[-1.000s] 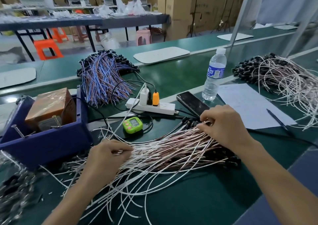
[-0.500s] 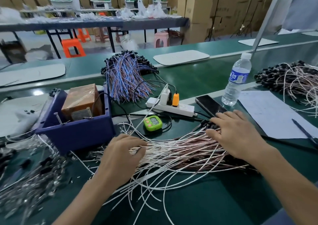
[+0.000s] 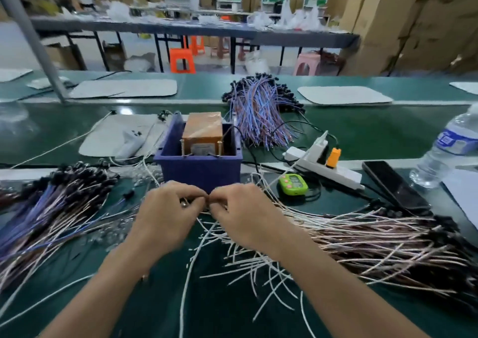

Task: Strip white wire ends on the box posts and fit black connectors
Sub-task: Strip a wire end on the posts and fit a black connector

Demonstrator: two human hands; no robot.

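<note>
A green tabletop (image 3: 362, 130) ran across the room. Behind it stood a long dark table (image 3: 181, 28), an orange stool (image 3: 182, 61) and a pink stool (image 3: 309, 63); stacked cardboard boxes (image 3: 419, 27) filled the right side.

One blue box (image 3: 198, 174), one bottle (image 3: 446, 151)

My green bench (image 3: 362, 136) carries the blue box (image 3: 199, 172) at its middle, with white wires (image 3: 362, 242) heaped to the right. A power strip (image 3: 328, 169), green timer (image 3: 293, 183), phone (image 3: 395, 187) and water bottle (image 3: 450, 146) sit behind them.
</note>
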